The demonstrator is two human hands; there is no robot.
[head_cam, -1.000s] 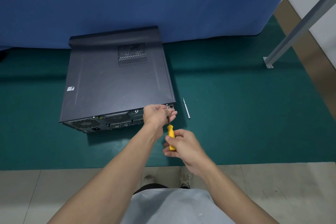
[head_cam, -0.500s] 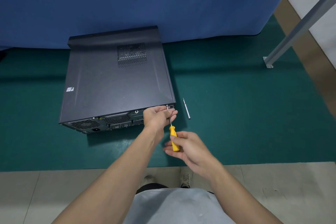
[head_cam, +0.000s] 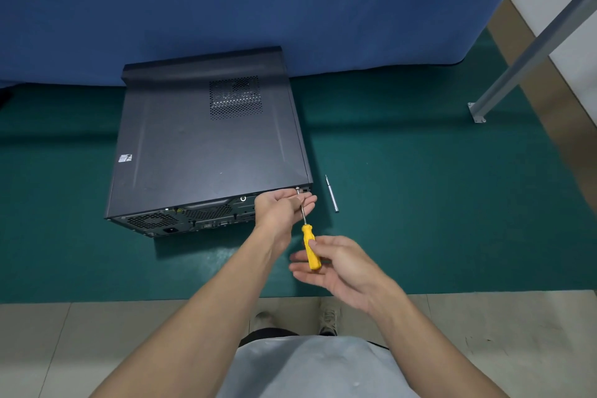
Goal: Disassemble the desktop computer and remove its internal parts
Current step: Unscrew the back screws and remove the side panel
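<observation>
The computer (head_cam: 206, 145) lies on its side on the green floor mat (head_cam: 420, 220), at about 10 o'clock from my hands. Its lid is still on and its back panel faces me.

My left hand (head_cam: 281, 207) is at the panel's top right corner. Its grip pinches the metal shaft of the screwdriver (head_cam: 310, 245) just behind the tip, which sits at the screw (head_cam: 297, 188). The yellow handle points back toward 5 o'clock into my right hand (head_cam: 342, 265). That grip is loose: thumb and fingertips hold the handle and the other fingers are spread.

A loose metal bit (head_cam: 331, 194) lies on the mat at 3 o'clock from my left hand, just beside the case.

With so light a hold and the shaft leaning, I judge the tip could ride out of the screw head and chew it, or skid onto my left fingers. If the screw comes free it could drop onto the mat and roll under the case.

A second ago my right hand was wrapped closer round the handle and the tool stood straighter. Now the fingers have opened and the hand has drifted toward 4 o'clock. The case and the bit have not moved.
</observation>
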